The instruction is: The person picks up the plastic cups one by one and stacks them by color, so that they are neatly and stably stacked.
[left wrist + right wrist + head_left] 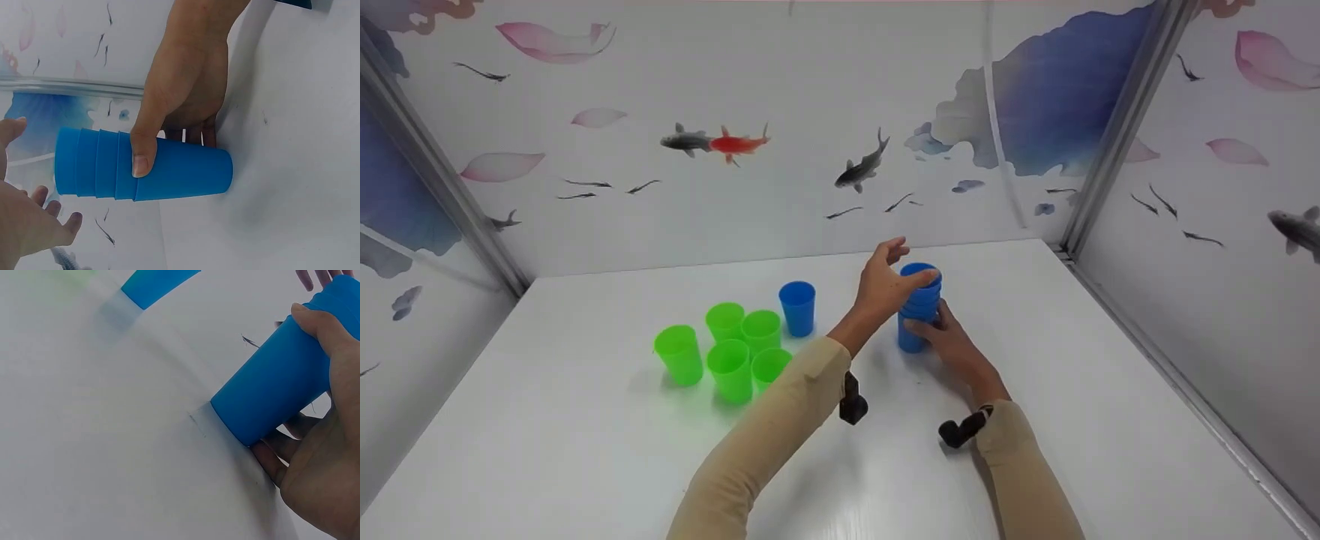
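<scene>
Stack [919,310] right of other cups [729,367]

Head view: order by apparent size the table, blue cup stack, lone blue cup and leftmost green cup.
1. Table
2. Blue cup stack
3. Leftmost green cup, lone blue cup: unranked; close in size, green nearer the camera.

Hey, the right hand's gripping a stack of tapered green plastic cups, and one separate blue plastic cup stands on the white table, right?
Not quite: the colour is wrong. The head view shows the right hand gripping a stack of tapered blue plastic cups, not green ones; one separate blue plastic cup does stand on the white table.
</scene>
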{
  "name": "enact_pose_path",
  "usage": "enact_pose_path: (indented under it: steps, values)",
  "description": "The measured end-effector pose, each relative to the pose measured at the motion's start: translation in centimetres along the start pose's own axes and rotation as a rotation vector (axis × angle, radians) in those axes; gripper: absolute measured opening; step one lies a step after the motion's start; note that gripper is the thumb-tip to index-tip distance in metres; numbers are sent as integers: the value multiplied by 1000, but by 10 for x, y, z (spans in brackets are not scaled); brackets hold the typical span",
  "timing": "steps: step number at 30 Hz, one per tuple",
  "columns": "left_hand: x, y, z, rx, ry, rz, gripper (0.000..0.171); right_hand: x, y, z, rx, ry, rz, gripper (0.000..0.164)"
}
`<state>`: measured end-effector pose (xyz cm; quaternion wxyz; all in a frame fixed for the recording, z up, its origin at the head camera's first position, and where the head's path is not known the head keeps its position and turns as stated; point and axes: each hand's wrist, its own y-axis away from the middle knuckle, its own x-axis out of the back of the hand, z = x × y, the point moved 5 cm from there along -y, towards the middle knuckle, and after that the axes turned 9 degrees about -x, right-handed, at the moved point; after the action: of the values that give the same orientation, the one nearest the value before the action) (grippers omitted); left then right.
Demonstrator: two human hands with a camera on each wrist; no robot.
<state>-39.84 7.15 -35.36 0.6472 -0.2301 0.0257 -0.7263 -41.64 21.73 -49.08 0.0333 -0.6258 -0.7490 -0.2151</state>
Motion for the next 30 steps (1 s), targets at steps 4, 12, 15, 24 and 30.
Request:
enact_pose_path:
  steps: [4, 12, 15, 24, 30]
  values:
    - [7, 0, -3, -4, -3, 25, 71, 0, -1, 0, -26, 14, 9, 114]
    - [36, 0, -14, -9, -28, 72, 73, 0, 0, -1, -56, 25, 22, 119]
    - [52, -3, -19, -22, -33, 97, 72, 1, -1, 1, -58, 16, 21, 120]
    - [105, -2, -41, -33, -49, 179, 70, 1, -2, 3, -64, -1, 13, 120]
    - [130, 0, -60, 13, -109, 225, 72, 1, -2, 1, -50, -28, 5, 120]
